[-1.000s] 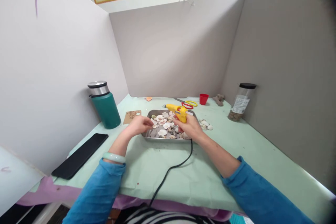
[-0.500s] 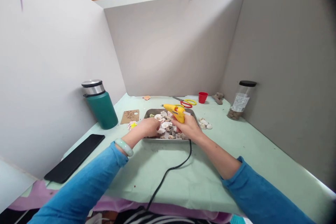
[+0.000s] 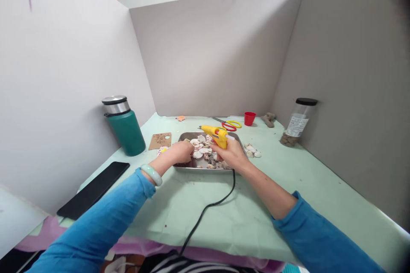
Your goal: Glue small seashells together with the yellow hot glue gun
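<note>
My right hand [image 3: 233,153] is wrapped round a yellow hot glue gun [image 3: 215,134], which points left above the metal tray [image 3: 205,169]. A black cord [image 3: 205,210] runs from below that hand towards the table's front edge. Inside the tray lie several seashells [image 3: 197,154], white and brownish, mostly in its middle and right part. My left hand [image 3: 183,152] reaches down into the tray's left side with its fingers curled together; the fingertips are partly hidden, and what they hold, if anything, cannot be made out. A small colourful piece [image 3: 162,150] sits just beyond the left wrist.
A green bottle [image 3: 126,132], a black flat object [image 3: 92,191] and a brown card [image 3: 160,140] are on the left. Scissors [image 3: 231,125] and a red cup [image 3: 249,118] stand behind the tray. More shells [image 3: 253,151] and a clear jar [image 3: 294,124] are on the right. Grey panels [image 3: 211,59] enclose the table.
My left hand has shifted slightly within the tray's left side, and the shells beside its fingers lie a little differently. The right hand keeps the glue gun in nearly the same place.
</note>
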`<state>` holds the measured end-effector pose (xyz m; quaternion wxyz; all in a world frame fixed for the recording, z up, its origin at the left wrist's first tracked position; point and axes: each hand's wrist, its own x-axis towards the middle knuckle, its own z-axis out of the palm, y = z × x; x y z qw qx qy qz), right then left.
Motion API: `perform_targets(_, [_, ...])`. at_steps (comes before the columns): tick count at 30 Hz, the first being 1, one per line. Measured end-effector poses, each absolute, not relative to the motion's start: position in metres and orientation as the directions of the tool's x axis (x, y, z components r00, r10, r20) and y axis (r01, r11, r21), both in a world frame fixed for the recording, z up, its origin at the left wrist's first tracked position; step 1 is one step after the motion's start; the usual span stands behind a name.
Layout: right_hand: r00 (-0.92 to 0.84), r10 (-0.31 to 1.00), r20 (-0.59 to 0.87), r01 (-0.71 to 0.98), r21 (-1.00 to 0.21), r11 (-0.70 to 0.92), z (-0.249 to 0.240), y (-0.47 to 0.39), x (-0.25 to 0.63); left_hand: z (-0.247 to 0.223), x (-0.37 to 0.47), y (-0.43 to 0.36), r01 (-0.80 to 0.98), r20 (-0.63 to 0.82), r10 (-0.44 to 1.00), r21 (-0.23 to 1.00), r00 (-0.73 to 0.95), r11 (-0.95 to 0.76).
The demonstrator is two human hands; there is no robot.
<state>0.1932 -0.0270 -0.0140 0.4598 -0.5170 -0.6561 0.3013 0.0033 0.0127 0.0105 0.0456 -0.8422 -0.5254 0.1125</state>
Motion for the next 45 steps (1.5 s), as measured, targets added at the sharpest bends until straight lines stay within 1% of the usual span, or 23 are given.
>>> perform_targets(3, [-0.04, 0.953, 0.3, 0.408, -0.866, 0.29, -0.012, -0.029, 0.193, 0.011, 0.004, 0.01, 0.869, -0.152, 0.895, -0.217, 0.42, -0.445])
perform_targets(6, [-0.049, 0.951, 0.304, 0.398, -0.868, 0.298, -0.012, -0.03, 0.193, 0.019, 0.0, 0.011, 0.861, -0.179, 0.883, -0.208, 0.433, -0.464])
perform_targets(10, [-0.052, 0.947, 0.318, 0.432, -0.848, 0.308, -0.012, -0.03, 0.194, 0.026, -0.006, 0.011, 0.836, -0.201, 0.859, -0.21, 0.47, -0.507])
perform_targets(14, [-0.05, 0.951, 0.304, 0.43, -0.853, 0.295, -0.011, -0.031, 0.194, 0.03, -0.004, 0.009, 0.809, -0.267, 0.83, -0.214, 0.49, -0.547])
perform_targets(18, [-0.058, 0.949, 0.309, 0.419, -0.856, 0.304, -0.013, -0.029, 0.194, 0.031, 0.001, 0.005, 0.78, -0.385, 0.788, -0.224, 0.481, -0.585])
perform_targets(20, [-0.058, 0.95, 0.308, 0.415, -0.858, 0.303, -0.014, -0.028, 0.194, 0.029, 0.003, 0.004, 0.781, -0.398, 0.79, -0.234, 0.467, -0.579])
perform_targets(23, [-0.068, 0.938, 0.34, 0.433, -0.837, 0.334, -0.017, -0.026, 0.195, 0.025, 0.003, 0.005, 0.792, -0.367, 0.804, -0.23, 0.468, -0.566])
perform_targets(27, [-0.083, 0.918, 0.388, 0.428, -0.818, 0.385, -0.018, -0.026, 0.196, 0.023, -0.003, 0.012, 0.802, -0.253, 0.837, -0.253, 0.485, -0.541])
perform_targets(29, [-0.086, 0.919, 0.385, 0.419, -0.822, 0.384, -0.018, -0.027, 0.196, 0.025, -0.006, 0.015, 0.811, -0.221, 0.843, -0.238, 0.491, -0.535])
perform_targets(32, [-0.083, 0.918, 0.388, 0.42, -0.822, 0.385, -0.018, -0.027, 0.196, 0.028, -0.008, 0.013, 0.814, -0.224, 0.842, -0.227, 0.491, -0.535])
perform_targets(37, [-0.083, 0.924, 0.373, 0.421, -0.828, 0.371, -0.017, -0.027, 0.195, 0.024, 0.002, 0.004, 0.782, -0.228, 0.855, -0.344, 0.467, -0.519])
perform_targets(39, [-0.083, 0.923, 0.375, 0.42, -0.827, 0.374, -0.016, -0.028, 0.195, 0.021, 0.005, 0.0, 0.775, -0.223, 0.858, -0.369, 0.463, -0.514])
perform_targets(45, [-0.081, 0.924, 0.375, 0.435, -0.821, 0.371, -0.014, -0.03, 0.195, 0.026, 0.004, -0.004, 0.816, -0.198, 0.87, -0.304, 0.451, -0.492])
